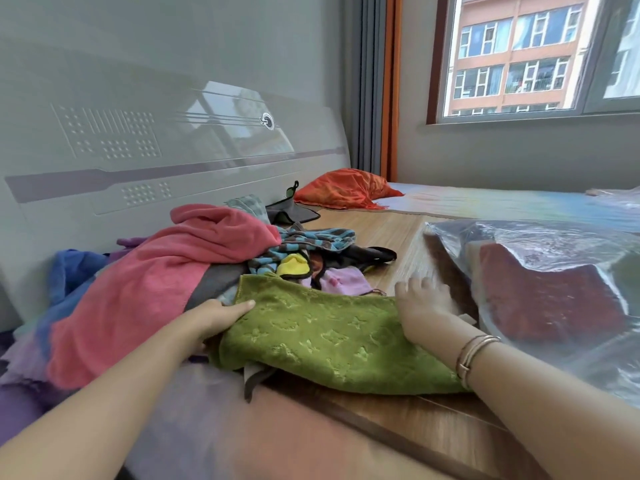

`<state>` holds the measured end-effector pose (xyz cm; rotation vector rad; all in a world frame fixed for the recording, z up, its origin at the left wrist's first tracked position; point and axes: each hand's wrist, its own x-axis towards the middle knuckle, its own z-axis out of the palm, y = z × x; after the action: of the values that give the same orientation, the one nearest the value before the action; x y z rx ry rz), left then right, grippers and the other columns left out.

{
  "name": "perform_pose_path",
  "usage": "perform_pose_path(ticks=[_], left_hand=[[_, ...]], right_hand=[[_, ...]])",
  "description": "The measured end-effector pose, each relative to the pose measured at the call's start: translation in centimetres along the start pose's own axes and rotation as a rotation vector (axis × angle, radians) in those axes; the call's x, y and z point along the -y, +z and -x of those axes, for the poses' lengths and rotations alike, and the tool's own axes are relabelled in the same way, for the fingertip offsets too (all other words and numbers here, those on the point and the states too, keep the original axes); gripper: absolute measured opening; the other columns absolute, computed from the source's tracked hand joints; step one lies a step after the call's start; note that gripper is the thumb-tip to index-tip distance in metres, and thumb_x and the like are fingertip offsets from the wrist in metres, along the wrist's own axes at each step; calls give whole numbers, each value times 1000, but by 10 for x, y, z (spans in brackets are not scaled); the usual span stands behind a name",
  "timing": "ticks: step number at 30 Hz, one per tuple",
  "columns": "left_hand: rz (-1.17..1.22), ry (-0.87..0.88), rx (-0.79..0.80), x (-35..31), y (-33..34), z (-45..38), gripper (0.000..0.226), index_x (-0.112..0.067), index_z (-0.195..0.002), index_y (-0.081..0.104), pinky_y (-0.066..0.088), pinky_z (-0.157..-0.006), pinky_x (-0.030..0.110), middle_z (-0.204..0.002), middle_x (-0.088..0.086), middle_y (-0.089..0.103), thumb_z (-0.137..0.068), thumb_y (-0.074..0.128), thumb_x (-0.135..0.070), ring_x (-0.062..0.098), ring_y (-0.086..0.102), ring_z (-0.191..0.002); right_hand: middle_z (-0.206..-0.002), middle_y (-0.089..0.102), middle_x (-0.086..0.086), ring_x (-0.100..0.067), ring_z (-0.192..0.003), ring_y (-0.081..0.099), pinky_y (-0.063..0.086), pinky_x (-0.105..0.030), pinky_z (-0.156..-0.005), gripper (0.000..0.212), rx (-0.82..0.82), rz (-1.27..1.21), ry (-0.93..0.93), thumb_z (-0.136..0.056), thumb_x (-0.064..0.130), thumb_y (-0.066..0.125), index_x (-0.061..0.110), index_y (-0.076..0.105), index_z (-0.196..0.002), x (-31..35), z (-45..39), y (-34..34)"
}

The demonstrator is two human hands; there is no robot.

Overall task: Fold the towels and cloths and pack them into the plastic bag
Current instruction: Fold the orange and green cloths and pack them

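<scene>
While both hands work the green towel (332, 337), the left hand (216, 318) grips its far-left edge, fingers tucked under the cloth and thumb lying along the top. The right hand (420, 303) lies at the towel's far-right corner with fingers spread and nearly straight; it is blurred, so I cannot tell whether it presses the corner flat or pinches it.

Taking the green towel as the landmark: it lies spread on the wooden bed board (391, 233), its near edge hanging a little over the board's rim. Just behind and to its left sits the unsorted heap, with a large pink towel (152, 282) on top, a striped blue-and-brown cloth (311, 240) behind, and small yellow (292, 265) and lilac (341, 280) cloths touching the towel's far edge. To its right, just beside the right hand, lies the clear plastic bag (540, 244), already holding a dark red folded cloth (540, 299). Well behind, an orange pillow (343, 188) rests by the headboard (166, 143).

The step in hand looks like squaring the towel before a fold. It would go best by pulling both far corners taut and level, drawing the towel clear of the heap so nothing gets caught inside, then matching edge to edge and smoothing the crease flat so it slides into the bag without bulging.
</scene>
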<state>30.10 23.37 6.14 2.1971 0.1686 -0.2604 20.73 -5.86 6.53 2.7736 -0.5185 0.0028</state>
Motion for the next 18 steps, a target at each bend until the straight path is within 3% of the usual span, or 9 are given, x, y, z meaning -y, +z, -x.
perform_pose_path(ticks=[3,5,10,13,16,18], left_hand=[[113,-102,149,7,-8,25,57,-10,-122,58,52,-74,34,-106,14,65,-83,67,-51,28,63,-87],[155,-121,200,7,-7,42,44,-13,-112,62,52,-67,31,-97,13,67,-86,65,-48,23,62,-79],[334,-51,94,-8,-12,63,22,-13,-95,61,49,-45,19,-80,7,62,-83,73,-26,16,56,-67],[410,58,12,-33,-11,78,15,-12,-82,57,47,-40,15,-74,7,58,-84,71,-16,16,54,-63],[411,209,-28,-67,0,90,9,-10,-88,62,50,-57,25,-80,9,60,-85,70,-13,19,55,-66],[416,331,3,-88,16,99,10,-7,-90,63,49,-71,31,-83,12,61,-84,70,-8,22,56,-69]], right_hand=[[-160,0,-16,-35,-147,5,19,-57,-114,60,77,-203,-177,-98,25,37,13,12,-152,18,23,-9],[-161,-10,-9,-35,-148,-4,11,-67,-111,61,176,-326,-242,-101,44,26,23,4,-154,32,42,-6],[-161,-16,0,-30,-148,-12,4,-74,-106,65,260,-380,-250,-97,62,14,36,-9,-152,42,68,13],[-162,-10,-2,-30,-149,-6,8,-68,-112,68,262,-421,-262,-97,60,22,32,-4,-154,31,70,6],[-158,18,-13,-32,-144,22,27,-49,-113,60,145,-538,-249,-100,35,36,10,16,-150,8,76,-14],[-146,36,-14,-32,-127,44,43,-39,-99,51,33,-664,-182,-96,16,40,5,25,-144,-14,81,-31]])
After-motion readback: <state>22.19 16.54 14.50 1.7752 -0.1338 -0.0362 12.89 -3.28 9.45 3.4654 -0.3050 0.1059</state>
